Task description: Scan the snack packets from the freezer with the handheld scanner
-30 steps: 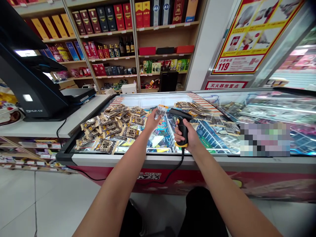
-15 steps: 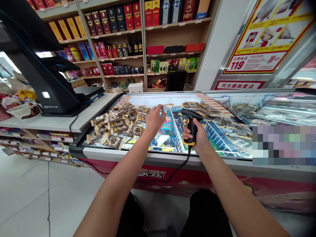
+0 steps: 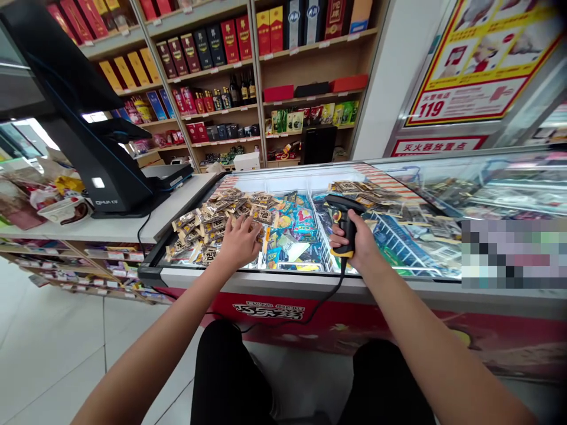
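My right hand (image 3: 361, 241) is wrapped around the handle of a black and yellow barcode scanner (image 3: 342, 203), held above the glass top of a chest freezer. From the scanner's base a black cable (image 3: 325, 301) hangs over the freezer's front. My left hand (image 3: 239, 242) rests with fingers apart on the right side of a heap of small brown snack packets (image 3: 212, 218), partly covering some of them. To the right, behind the scanner, lies a second group of similar packets (image 3: 361, 190) on the glass.
Colourful frozen packs (image 3: 296, 224) and white wire baskets (image 3: 319, 227) show through the glass. A black scale terminal (image 3: 115, 171) stands on a counter (image 3: 119, 227) at left. Shelves with boxes and bottles (image 3: 217, 109) line the back. A wall poster (image 3: 473, 71) hangs at right.
My left hand has moved left and toward me, from above the glass onto the heap of packets. My right hand keeps the scanner in nearly the same place. The view has shifted slightly.
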Demonstrator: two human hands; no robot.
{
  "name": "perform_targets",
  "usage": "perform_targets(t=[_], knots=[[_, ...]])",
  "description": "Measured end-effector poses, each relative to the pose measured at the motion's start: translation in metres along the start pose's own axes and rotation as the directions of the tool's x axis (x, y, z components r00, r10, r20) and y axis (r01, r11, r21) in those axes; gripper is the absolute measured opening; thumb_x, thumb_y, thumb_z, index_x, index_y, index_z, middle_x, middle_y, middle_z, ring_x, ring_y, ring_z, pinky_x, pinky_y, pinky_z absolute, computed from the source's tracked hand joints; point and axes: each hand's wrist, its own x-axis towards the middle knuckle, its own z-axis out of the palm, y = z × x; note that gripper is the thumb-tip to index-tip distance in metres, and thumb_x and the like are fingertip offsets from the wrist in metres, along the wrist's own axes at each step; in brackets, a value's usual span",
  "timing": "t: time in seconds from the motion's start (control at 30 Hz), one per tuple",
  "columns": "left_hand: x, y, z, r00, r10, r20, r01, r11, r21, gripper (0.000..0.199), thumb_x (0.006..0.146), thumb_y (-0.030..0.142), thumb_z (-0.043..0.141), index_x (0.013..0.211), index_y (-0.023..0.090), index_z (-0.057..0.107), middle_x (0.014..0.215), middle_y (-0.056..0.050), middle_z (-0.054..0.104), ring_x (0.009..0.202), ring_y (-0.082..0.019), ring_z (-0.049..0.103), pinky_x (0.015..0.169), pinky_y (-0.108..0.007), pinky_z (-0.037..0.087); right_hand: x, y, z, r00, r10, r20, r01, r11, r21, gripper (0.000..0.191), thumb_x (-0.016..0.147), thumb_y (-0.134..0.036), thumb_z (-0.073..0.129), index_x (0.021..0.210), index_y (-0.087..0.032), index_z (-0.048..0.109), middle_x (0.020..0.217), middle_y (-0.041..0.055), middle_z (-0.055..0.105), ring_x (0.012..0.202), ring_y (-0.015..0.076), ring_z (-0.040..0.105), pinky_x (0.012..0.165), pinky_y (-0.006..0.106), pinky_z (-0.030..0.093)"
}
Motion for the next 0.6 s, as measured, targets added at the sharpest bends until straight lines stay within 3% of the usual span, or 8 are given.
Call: perform_targets(t=[0.13,0.27,0.43,0.53,0.6], knots=[[0.005,0.016,0.000,0.996,0.008,-0.088,-0.012,0.999,-0.049,0.059,0.095,0.028,0.051,0.153,0.023,0.055,0.167,-0.013,0.042,0.157,-0.038,0.032,0.130,-0.061,0.017,-0.002,-0.004,-0.001,1.000,-0.017,-0.018,0.019,0.994,0.105,0.032,0.089,-0.047,0.076,0.092,-0.021,0.057,0.057,-0.0071,0.046,0.038,0.0051,0.036,0.038,0.018,0.041],[0.022,0.057,0.002,0.992,0.076,-0.098,-0.088,0.988,-0.127,0.053,0.098,0.031,0.049,0.150,0.024,0.058,0.164,-0.012,0.045,0.158,-0.035,0.031,0.132,-0.057,0.015,-0.003,-0.025,-0.018,0.998,-0.025,-0.053,0.036,0.973,0.226,0.026,0.090,-0.041,0.072,0.092,-0.021,0.054,0.056,-0.0079,0.044,0.037,0.0050,0.036,0.038,0.018,0.042],[0.083,0.135,0.020,0.986,0.133,0.104,-0.097,0.949,-0.300,0.055,0.103,0.046,0.043,0.152,0.025,0.054,0.164,-0.015,0.045,0.152,-0.040,0.039,0.127,-0.062,0.024,-0.015,-0.073,-0.068,0.995,-0.007,-0.098,0.036,0.952,0.302,0.020,0.090,-0.033,0.068,0.097,-0.023,0.052,0.056,-0.0085,0.044,0.035,0.0061,0.037,0.037,0.019,0.043],[0.134,0.181,0.034,0.958,0.091,0.273,0.031,0.911,-0.411,0.072,0.101,0.056,0.043,0.164,0.024,0.035,0.169,-0.018,0.036,0.154,-0.042,0.036,0.124,-0.063,0.029,-0.026,-0.095,-0.094,0.987,0.035,-0.156,0.015,0.950,0.311,0.017,0.091,-0.030,0.065,0.097,-0.023,0.052,0.056,-0.0091,0.043,0.034,0.0065,0.038,0.036,0.019,0.043],[0.167,0.206,0.041,0.929,0.031,0.368,0.147,0.883,-0.445,0.089,0.096,0.069,0.046,0.168,0.020,0.024,0.172,-0.022,0.028,0.158,-0.044,0.027,0.125,-0.066,0.023,-0.029,-0.099,-0.102,0.983,0.063,-0.174,-0.002,0.942,0.335,0.015,0.092,-0.030,0.064,0.097,-0.023,0.051,0.055,-0.0094,0.042,0.034,0.0068,0.037,0.035,0.019,0.042]])
